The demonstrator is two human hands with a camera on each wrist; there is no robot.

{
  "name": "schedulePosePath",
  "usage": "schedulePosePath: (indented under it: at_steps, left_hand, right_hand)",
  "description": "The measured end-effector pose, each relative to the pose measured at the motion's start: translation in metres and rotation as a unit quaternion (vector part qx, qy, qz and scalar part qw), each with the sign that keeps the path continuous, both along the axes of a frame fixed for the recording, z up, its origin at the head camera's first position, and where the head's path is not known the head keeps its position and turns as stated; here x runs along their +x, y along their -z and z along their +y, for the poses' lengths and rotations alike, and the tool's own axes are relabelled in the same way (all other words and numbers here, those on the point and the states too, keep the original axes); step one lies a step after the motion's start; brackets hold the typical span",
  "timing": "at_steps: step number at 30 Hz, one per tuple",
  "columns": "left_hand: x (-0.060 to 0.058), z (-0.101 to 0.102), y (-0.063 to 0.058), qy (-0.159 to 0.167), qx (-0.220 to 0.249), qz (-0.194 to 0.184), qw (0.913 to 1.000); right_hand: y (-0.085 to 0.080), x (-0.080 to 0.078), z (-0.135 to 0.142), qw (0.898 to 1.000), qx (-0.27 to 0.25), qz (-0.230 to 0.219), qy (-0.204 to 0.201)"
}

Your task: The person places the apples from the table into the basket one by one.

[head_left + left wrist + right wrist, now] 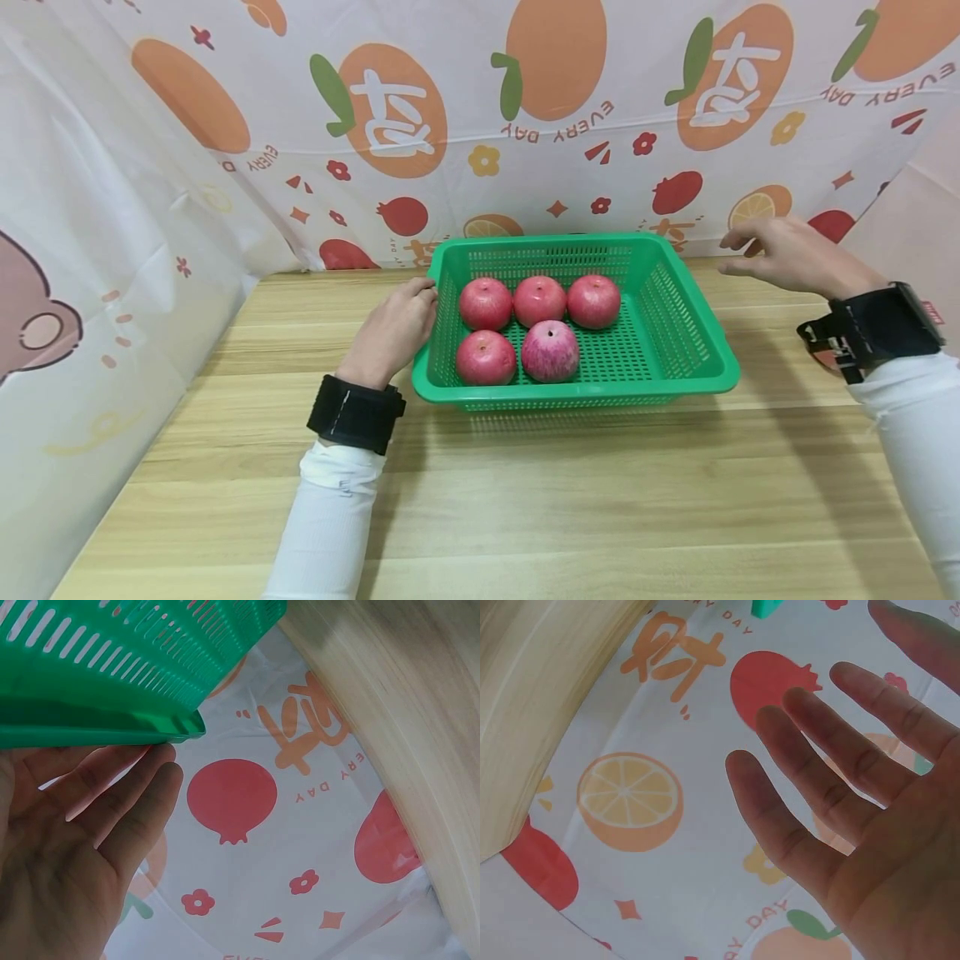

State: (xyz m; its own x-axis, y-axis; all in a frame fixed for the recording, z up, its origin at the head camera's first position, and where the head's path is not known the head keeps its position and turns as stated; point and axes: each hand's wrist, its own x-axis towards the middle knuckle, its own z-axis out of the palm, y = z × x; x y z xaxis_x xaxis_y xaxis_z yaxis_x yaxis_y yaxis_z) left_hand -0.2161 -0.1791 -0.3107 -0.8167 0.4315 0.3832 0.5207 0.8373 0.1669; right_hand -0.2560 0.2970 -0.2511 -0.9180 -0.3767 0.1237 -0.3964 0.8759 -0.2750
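A green slotted plastic basket (693, 387) stands on the wooden table with several apples inside. Three red apples, one of them the middle apple (540, 301), form the back row. In front of them are a red apple (486, 357) and a purple-streaked apple (550, 351). My left hand (397, 329) is at the basket's left rim; in the left wrist view its extended fingers (139, 817) touch the underside of the rim (97, 737). My right hand (795, 254) hovers right of the basket, fingers spread and holding nothing, as the right wrist view shows.
A fruit-printed white cloth (465, 100) hangs behind the table (562, 500) and along its left side. A reddish-orange thing (827, 360) is partly hidden by the right wrist strap. The basket's right part shows bare mesh.
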Motion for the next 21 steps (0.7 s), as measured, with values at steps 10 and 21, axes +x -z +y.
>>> schedulePosePath:
  at_steps: [10,21]
  left_hand:
    - [0.000,0.000,0.000,-0.003,-0.003,-0.004,1.0000]
    - [0.000,0.000,-0.001,-0.001,0.001,-0.008,1.0000]
  right_hand:
    - [0.007,0.001,0.012,1.000,0.001,-0.015,0.016]
    - [0.012,0.001,0.022,0.999,0.009,-0.025,0.022]
